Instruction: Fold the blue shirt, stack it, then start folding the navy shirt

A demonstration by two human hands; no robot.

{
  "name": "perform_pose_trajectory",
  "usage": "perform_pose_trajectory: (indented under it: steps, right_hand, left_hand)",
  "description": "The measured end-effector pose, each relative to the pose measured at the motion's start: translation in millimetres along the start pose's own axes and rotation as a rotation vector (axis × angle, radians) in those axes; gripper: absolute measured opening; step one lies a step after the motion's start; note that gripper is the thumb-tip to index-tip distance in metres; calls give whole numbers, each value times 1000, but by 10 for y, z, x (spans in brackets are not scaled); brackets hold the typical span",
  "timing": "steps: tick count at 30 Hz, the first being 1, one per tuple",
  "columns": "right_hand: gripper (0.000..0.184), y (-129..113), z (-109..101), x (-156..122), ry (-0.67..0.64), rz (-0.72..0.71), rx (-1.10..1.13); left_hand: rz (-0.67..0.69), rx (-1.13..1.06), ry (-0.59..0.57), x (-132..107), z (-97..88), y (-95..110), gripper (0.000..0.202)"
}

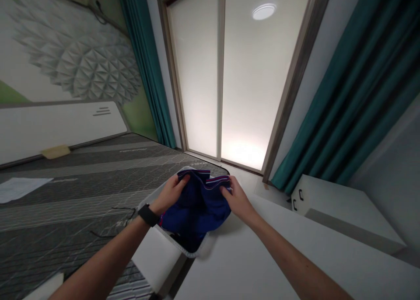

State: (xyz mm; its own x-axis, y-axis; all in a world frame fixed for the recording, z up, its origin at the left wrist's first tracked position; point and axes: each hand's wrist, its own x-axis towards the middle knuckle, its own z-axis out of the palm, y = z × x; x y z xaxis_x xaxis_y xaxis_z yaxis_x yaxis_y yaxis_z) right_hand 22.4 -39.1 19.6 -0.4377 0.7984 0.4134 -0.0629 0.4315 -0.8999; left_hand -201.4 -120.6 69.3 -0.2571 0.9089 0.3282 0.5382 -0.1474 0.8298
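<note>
Both my hands hold up a dark blue garment [197, 204] with a striped red and white band along its top edge. My left hand [171, 192], with a black watch on the wrist, grips the garment's left edge with closed fingers. My right hand [236, 198] pinches the right end of the striped band. The cloth hangs between them over a white basket [183, 247] that stands at the corner of a grey patterned mattress [65, 195]. Dark fabric shows inside the basket below the garment.
A white sheet of paper [19, 188] and a thin black cord [114, 221] lie on the mattress. A white headboard [59, 129] runs behind it. Frosted sliding doors [226, 81] with teal curtains [354, 99] stand ahead. A low white cabinet [331, 204] sits right.
</note>
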Motion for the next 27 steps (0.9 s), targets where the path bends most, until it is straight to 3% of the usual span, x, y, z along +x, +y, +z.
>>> perform_pose_trajectory:
  steps: [3, 5, 7, 10, 13, 15, 17, 20, 22, 24, 27]
  right_hand:
    - [81, -2, 147, -118, -146, 30, 31]
    - [94, -54, 214, -168, -205, 28, 80]
    - [84, -119, 227, -182, -204, 28, 131]
    - [53, -215, 151, -172, -106, 75, 181]
    - [42, -314, 51, -181, 90, 163, 281]
    - [44, -401, 16, -212, 218, 216, 383]
    - [44, -509, 9, -261, 264, 256, 462]
    - [44, -660, -9, -344, 217, 264, 456]
    - [43, -702, -60, -384, 205, 216, 341]
    - [40, -670, -143, -410, 180, 154, 176]
    - [32, -512, -268, -450, -15, 130, -26]
  left_hand:
    - [7, -110, -123, 0, 106, 296, 43]
    - [0, -155, -248, -46, 169, 470, 44]
    - [70, -135, -345, -112, 193, 580, 42]
    - [174, -18, -368, -213, 173, 562, 45]
    - [207, 143, -376, -323, 233, 341, 72]
    - [240, 263, -412, -409, 377, 158, 94]
    - [316, 309, -435, -488, 565, 12, 105]
    - [301, 316, -408, -535, 764, -71, 61]
    - [229, 277, -346, -500, 780, -41, 34]
    - [167, 198, -279, -438, 727, 30, 27]
    - [143, 61, -226, -378, 663, 151, 27]
